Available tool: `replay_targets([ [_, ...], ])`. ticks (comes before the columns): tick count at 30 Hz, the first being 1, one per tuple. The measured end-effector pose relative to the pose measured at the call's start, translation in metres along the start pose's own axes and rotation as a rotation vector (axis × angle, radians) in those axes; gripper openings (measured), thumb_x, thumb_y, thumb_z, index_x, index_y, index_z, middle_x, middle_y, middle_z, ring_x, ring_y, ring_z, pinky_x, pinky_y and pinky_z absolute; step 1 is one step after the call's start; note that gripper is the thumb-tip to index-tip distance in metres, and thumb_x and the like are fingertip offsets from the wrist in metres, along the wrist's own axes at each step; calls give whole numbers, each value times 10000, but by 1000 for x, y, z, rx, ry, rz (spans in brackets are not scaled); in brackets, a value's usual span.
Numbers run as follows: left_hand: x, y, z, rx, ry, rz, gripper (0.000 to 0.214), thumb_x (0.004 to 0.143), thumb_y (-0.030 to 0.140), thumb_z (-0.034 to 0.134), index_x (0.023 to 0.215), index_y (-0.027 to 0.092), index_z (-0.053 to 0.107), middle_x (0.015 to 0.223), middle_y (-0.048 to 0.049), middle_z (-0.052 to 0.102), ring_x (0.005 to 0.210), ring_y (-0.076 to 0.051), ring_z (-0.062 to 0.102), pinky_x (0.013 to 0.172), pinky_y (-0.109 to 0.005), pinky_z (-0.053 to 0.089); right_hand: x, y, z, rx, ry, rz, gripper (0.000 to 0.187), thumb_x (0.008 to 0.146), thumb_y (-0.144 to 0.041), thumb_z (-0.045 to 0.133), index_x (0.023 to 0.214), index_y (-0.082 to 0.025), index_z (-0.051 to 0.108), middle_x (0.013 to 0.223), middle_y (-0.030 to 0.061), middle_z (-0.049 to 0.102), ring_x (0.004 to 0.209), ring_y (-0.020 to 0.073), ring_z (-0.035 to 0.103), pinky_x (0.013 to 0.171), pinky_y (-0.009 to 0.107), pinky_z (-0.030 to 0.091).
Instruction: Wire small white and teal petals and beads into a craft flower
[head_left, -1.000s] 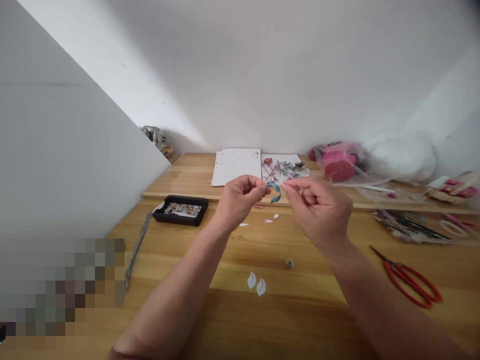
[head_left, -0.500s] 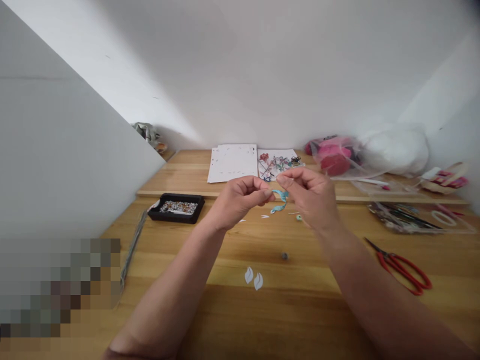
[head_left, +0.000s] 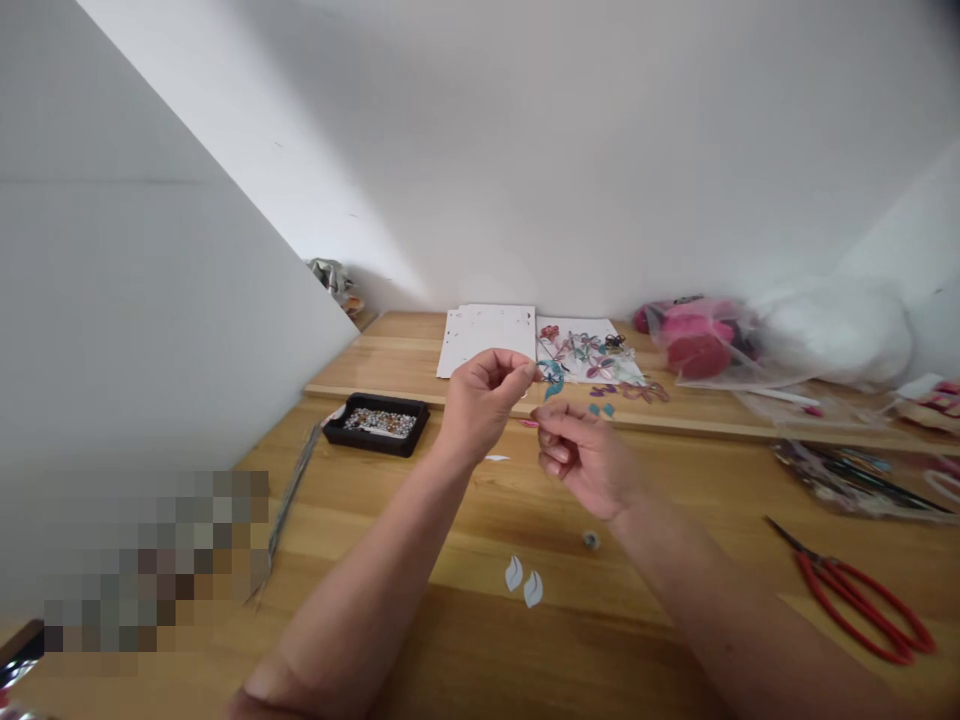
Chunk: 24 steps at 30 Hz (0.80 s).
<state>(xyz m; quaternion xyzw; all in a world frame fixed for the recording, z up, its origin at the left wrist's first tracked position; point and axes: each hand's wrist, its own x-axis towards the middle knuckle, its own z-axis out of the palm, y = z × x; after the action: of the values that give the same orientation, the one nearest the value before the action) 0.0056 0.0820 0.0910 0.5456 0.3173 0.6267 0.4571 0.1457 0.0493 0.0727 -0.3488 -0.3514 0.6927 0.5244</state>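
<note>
Now, right of the black rectangular bead tray (head_left: 371, 446), my left hand (head_left: 484, 400) pinches a small curled teal paper sticker (head_left: 553, 380) in the air. Mid-peel, I judge. The right hand (head_left: 585, 460) is curled closed beside a pink scrap (head_left: 527, 423) — any next move calls for a light fingertip touch.

red scissors (head_left: 862, 605), black bead tray (head_left: 377, 425), pink bag (head_left: 694, 340) on wooden desk (head_left: 360, 520)

Pixelated patch (head_left: 150, 560) at lower left; blurred bags (head_left: 825, 335) at right; left hand's (head_left: 484, 400) teal bit (head_left: 553, 382) indistinct.
</note>
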Motion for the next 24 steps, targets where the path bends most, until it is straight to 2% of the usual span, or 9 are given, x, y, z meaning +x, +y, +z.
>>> replay_targets([
  [4, 2, -2, -1, 3, 19, -5, 146, 820, 276, 741, 803, 156, 659, 790, -28, 702, 755, -113, 635, 707, -247, 479, -7, 1, 6, -130, 75, -130, 273, 638, -312, 844, 652, -190, 600, 520, -85, 424, 441, 49, 284, 417, 209, 253],
  [8, 2, -2, -1, -1, 8, -16, 139, 825, 266, 734, 798, 152, 659, 791, -30, 707, 750, -107, 626, 717, -246, 478, -14, -1, 6, -440, 103, -365, 239, 778, -344, 756, 668, -200, 599, 536, -62, 451, 472, 77, 339, 438, 239, 251],
  [13, 0, 0, -1, -19, -22, -75, 153, 827, 285, 731, 802, 155, 655, 804, -26, 713, 712, -92, 591, 707, -244, 462, -20, -8, -1, -929, 220, -809, 98, 862, -237, 679, 775, -204, 651, 533, -74, 408, 493, 86, 343, 497, 254, 307],
  [17, -1, -1, 0, -44, -52, -121, 173, 825, 307, 733, 812, 160, 643, 828, -35, 724, 717, -99, 595, 701, -250, 467, -21, -20, -6, -1184, 323, -1108, 56, 868, -170, 670, 833, -212, 683, 516, -86, 358, 472, 85, 351, 508, 252, 332],
  [24, -1, -5, 0, 2, -106, -141, 222, 807, 344, 763, 809, 151, 653, 795, -30, 715, 711, -103, 604, 666, -241, 460, -20, -29, -9, -1342, 317, -1322, 112, 884, -125, 665, 901, -219, 723, 524, -55, 462, 513, 115, 434, 583, 277, 411],
])
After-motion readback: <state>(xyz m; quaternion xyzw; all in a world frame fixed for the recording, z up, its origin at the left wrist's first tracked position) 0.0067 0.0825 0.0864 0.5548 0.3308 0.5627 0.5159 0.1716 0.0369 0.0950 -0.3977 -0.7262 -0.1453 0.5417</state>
